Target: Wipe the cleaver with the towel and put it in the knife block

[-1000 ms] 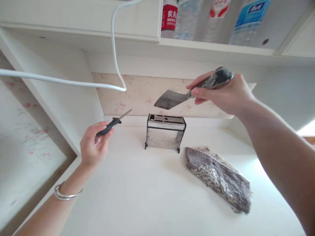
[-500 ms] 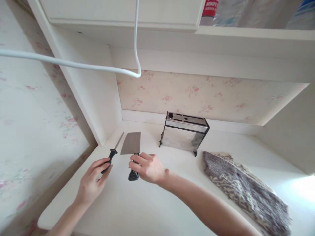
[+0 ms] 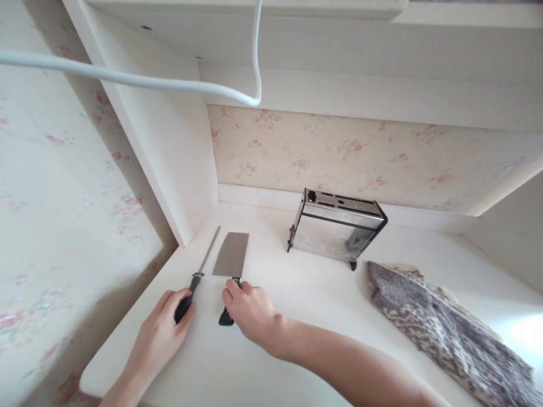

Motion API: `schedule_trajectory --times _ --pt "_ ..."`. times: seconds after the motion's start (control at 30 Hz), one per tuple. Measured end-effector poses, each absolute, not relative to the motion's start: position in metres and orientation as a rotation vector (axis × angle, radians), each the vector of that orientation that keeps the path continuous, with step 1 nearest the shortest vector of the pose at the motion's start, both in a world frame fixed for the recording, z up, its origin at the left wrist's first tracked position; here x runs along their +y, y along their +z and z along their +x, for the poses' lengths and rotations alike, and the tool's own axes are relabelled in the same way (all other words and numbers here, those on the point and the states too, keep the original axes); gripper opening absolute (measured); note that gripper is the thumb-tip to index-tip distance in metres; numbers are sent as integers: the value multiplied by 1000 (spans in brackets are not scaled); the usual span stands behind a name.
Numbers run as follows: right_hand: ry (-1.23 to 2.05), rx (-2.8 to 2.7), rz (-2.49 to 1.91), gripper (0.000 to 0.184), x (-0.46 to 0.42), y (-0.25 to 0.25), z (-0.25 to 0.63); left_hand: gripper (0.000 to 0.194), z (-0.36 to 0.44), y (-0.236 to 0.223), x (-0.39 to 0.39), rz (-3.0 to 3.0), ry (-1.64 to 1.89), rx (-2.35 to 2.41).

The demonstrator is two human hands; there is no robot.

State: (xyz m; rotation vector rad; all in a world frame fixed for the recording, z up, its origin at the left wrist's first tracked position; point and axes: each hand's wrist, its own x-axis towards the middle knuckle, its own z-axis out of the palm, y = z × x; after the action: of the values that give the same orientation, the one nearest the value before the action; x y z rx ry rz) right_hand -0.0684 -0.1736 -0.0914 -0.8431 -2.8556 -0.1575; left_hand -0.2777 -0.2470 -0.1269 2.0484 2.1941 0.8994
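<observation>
My left hand (image 3: 163, 325) is closed around the black handle of a honing steel (image 3: 211, 247), its thin grey rod pointing away and slightly to the right. To the right of it, my right hand (image 3: 250, 311) grips the black handle of a cleaver (image 3: 232, 254). The broad grey blade points away from me, close beside the rod with a narrow gap between them. Both tools are over the white countertop (image 3: 271, 362); whether they rest on it I cannot tell. My fingers partly cover both handles.
A silver and black knife block (image 3: 337, 232) stands near the back wall. A grey-brown patterned cloth (image 3: 441, 322) lies at the right. A white cable (image 3: 169, 83) crosses the upper left, below a cabinet (image 3: 339, 39). A floral wall (image 3: 85, 198) is on the left.
The camera view has tilted down and shifted left. The honing steel's rod shows longer, and my fingers wrap further around its handle. Both hands still hold the same tools.
</observation>
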Motion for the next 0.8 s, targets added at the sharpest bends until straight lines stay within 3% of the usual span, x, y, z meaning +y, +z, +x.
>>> schedule_trajectory --times 0.33,0.43,0.53,0.63,0.73,0.8 --pt "-3 -2831 -900 48 -175 -92 -59 22 -270 -116 -236 2127 1095 2138" --pt "132 -2683 -999 36 -166 -74 -25 20 -253 -95 -224 2140 1160 2044" --pt "152 -2420 -1180 25 -148 -44 26 20 -218 -66 -202 2151 1111 1821" --pt "-57 -1939 -1289 25 -121 -13 87 31 -172 -37 -168 2092 1043 1531" --pt "-165 -1395 -1448 37 -92 4 146 41 -129 -16 -124 1837 1055 1269" --pt "44 -1293 -1600 48 -78 4 175 47 -104 -6 -97 1642 1074 1201"
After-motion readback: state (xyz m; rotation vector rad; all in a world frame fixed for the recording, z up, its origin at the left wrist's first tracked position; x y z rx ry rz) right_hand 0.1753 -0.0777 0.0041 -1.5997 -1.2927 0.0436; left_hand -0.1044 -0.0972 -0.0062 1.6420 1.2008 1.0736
